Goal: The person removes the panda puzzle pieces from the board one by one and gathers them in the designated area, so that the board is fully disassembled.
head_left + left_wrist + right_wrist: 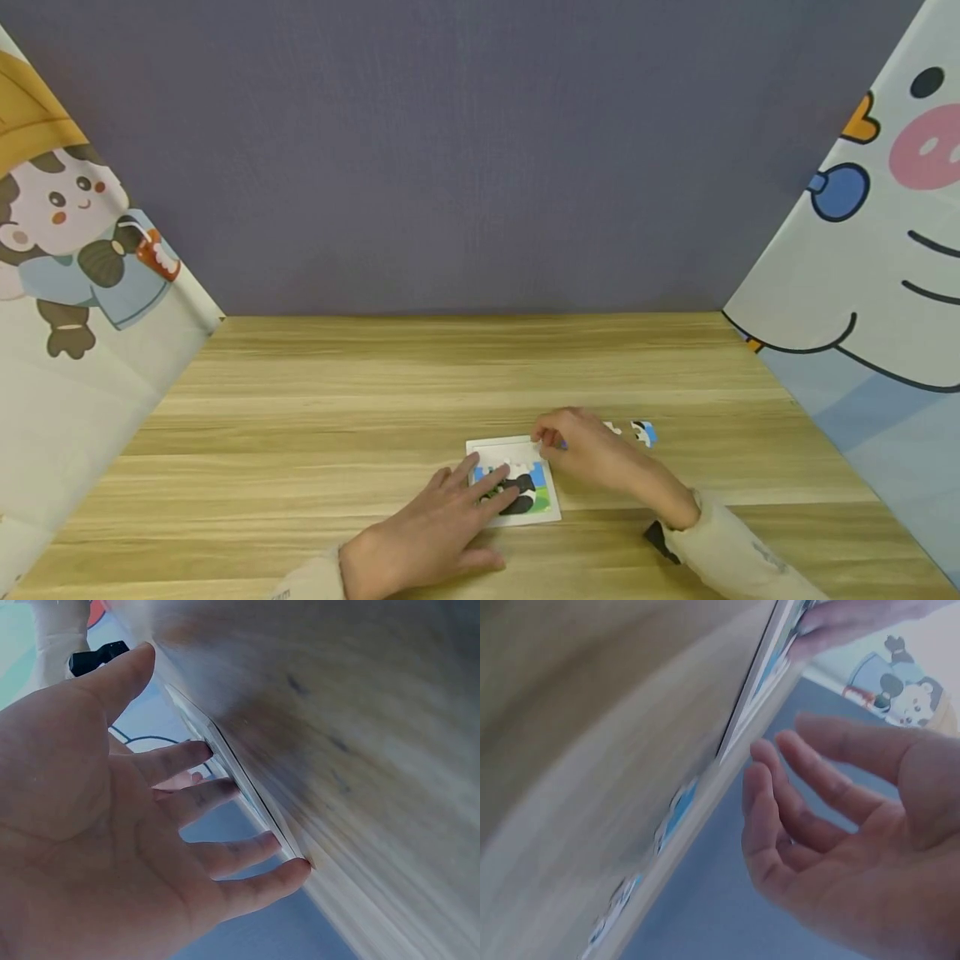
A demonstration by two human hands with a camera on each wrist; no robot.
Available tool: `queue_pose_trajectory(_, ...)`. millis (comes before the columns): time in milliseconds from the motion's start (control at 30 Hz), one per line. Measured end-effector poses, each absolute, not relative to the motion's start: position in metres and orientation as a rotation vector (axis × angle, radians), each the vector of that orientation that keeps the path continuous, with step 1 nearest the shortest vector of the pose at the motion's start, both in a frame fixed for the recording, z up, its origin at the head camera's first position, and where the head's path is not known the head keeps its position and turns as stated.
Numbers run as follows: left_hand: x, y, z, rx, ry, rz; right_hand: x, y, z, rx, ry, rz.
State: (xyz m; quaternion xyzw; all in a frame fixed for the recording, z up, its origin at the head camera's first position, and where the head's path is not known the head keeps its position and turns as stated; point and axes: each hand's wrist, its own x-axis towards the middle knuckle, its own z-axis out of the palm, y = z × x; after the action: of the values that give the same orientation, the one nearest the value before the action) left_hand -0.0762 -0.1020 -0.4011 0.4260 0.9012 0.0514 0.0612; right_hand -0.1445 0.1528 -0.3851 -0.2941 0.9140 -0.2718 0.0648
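Observation:
A shallow white puzzle tray (555,502) lies on the wooden table, its lower part filled with pieces showing a black-and-white panda (523,502) on blue and green. The upper strip of the tray is bare white. My left hand (438,527) rests over the tray with fingers spread; in the left wrist view its fingertips touch the tray (251,784). My right hand (588,450) hovers by the tray's upper right corner. Its fingers are loosely bent, and the right wrist view shows nothing between thumb and fingertips.
Loose puzzle pieces lie right of the tray: a blue, white and black one (646,432), a white one (613,427) partly behind the right hand, and a blue one (676,814). A black object (662,542) shows at the right sleeve. A dark panel (472,167) stands behind the table.

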Motion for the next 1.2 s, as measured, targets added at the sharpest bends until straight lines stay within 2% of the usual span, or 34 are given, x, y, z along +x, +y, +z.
queue_pose_trajectory(233, -0.075, -0.103, -0.402, 1.310, 2.743, 0.185, -0.131, 0.142, -0.390, -0.997, 2.663, -0.738)
queue_pose_trajectory(433, -0.074, -0.104, -0.402, 1.276, 2.717, 0.203, -0.125, 0.138, -0.392, -0.973, 2.714, -0.665)
queue_pose_trajectory(933, -0.072, -0.095, -0.400, 1.198, 2.720, 0.230, -0.128, 0.139, -0.391, -1.082, 2.734, -0.717)
queue_pose_trajectory(1200, -0.072, -0.090, -0.400, 1.216, 2.752, 0.153, -0.130, 0.140, -0.392, -1.041, 2.720, -0.775)
